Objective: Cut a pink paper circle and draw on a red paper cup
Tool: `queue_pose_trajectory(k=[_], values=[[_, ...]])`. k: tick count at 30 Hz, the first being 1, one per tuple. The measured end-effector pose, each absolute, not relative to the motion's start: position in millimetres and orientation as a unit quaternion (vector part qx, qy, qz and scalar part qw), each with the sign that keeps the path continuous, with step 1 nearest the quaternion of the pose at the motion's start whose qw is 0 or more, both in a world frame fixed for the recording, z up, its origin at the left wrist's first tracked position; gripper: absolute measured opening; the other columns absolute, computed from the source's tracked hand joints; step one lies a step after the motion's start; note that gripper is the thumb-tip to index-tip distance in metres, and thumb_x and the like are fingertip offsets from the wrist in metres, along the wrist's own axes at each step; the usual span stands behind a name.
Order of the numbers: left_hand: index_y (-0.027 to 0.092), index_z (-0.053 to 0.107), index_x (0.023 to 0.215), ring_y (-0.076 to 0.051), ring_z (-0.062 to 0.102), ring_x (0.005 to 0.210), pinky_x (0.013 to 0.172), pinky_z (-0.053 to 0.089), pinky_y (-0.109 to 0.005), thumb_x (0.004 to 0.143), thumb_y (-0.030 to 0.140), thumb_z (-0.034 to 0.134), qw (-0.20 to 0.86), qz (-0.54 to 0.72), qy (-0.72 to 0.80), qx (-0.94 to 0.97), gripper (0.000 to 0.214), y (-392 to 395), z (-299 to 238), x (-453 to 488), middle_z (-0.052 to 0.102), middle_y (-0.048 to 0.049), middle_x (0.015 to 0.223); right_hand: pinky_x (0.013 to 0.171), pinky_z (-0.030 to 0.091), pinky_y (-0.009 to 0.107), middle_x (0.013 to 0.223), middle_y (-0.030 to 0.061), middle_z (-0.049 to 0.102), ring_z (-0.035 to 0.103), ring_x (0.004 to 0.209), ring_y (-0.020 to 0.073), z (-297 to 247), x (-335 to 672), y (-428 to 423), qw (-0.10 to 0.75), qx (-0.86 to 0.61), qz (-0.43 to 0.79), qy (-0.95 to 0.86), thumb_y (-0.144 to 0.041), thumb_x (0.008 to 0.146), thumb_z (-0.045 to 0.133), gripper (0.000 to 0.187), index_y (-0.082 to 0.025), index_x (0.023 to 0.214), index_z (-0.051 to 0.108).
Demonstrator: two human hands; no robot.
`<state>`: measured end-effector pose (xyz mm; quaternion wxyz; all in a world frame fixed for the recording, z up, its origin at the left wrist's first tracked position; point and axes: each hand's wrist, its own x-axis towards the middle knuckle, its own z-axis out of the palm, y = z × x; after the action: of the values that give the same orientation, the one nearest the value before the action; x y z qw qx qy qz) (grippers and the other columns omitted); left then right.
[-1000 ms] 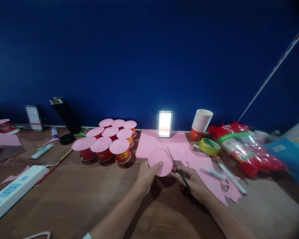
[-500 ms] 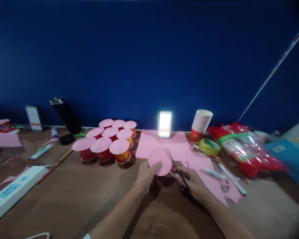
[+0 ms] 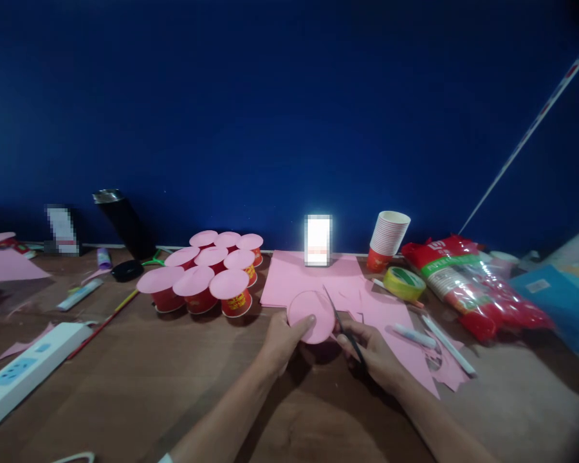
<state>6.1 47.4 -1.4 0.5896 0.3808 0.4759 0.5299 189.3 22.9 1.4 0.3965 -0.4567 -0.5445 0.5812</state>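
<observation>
Between thumb and fingers, my left hand (image 3: 282, 341) pinches a round pink paper disc (image 3: 313, 308) above the table. My right hand (image 3: 369, 350) is closed round a pair of dark scissors (image 3: 350, 337), whose blades point up and away along the disc's right edge. A thin strip of pink paper shows near the right fingertips. Beyond the disc lie pink paper sheets (image 3: 282, 283). To the left, several red paper cups (image 3: 234, 305) stand in rows, each topped by a pink disc (image 3: 229, 283).
At the back stand a lit phone (image 3: 318, 240) and a stack of paper cups (image 3: 388, 238). Green-yellow tape (image 3: 404, 283), a red plastic pack (image 3: 463, 276), markers (image 3: 415, 335) and paper scraps lie right. Left are a power strip (image 3: 33, 373) and a black flask (image 3: 125, 222).
The view has shifted very slightly. The disc is tilted a little differently in my left hand, while the scissors stay beside its right edge.
</observation>
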Motion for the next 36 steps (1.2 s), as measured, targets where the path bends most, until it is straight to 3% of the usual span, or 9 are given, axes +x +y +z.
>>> queue_pose_trajectory(k=[13, 28, 32, 36], values=[[0.005, 0.072, 0.084, -0.021, 0.067, 0.069, 0.064, 0.053, -0.028, 0.057, 0.036, 0.082, 0.584, 0.541, 0.476, 0.373, 0.042, 46.2, 3.1, 6.4, 0.074, -0.0143, 0.082, 0.040, 0.029, 0.019, 0.048, -0.0067, 0.045, 0.038, 0.042, 0.0071, 3.4, 188.9, 22.8, 0.397, -0.465, 0.567, -0.553, -0.053, 0.076, 0.067, 0.043, -0.016, 0.097, 0.065], [0.007, 0.071, 0.077, -0.013, 0.058, 0.054, 0.048, 0.044, -0.022, 0.062, 0.041, 0.079, 0.558, 0.533, 0.506, 0.386, 0.038, 51.0, -8.7, 3.9, 0.069, -0.0080, 0.066, 0.036, 0.027, 0.017, 0.049, -0.0076, 0.043, 0.039, 0.039, 0.0064, 7.0, 187.8, 21.0, 0.371, -0.494, 0.554, -0.558, -0.056, 0.078, 0.062, 0.045, -0.015, 0.098, 0.063], [0.009, 0.072, 0.080, -0.016, 0.063, 0.062, 0.057, 0.050, -0.024, 0.061, 0.039, 0.079, 0.566, 0.551, 0.488, 0.372, 0.037, 50.7, -7.1, 4.2, 0.072, -0.0094, 0.074, 0.036, 0.028, 0.016, 0.053, -0.0073, 0.044, 0.041, 0.041, 0.0060, 8.1, 184.9, 20.7, 0.406, -0.508, 0.556, -0.517, -0.055, 0.074, 0.066, 0.046, -0.017, 0.098, 0.062], [0.009, 0.069, 0.087, -0.016, 0.064, 0.061, 0.055, 0.051, -0.025, 0.059, 0.036, 0.080, 0.572, 0.552, 0.490, 0.359, 0.040, 49.3, -4.6, 5.5, 0.072, -0.0097, 0.076, 0.037, 0.028, 0.016, 0.059, -0.0071, 0.045, 0.041, 0.044, 0.0061, 6.5, 181.5, 21.8, 0.441, -0.487, 0.585, -0.475, -0.052, 0.072, 0.070, 0.046, -0.018, 0.101, 0.059]])
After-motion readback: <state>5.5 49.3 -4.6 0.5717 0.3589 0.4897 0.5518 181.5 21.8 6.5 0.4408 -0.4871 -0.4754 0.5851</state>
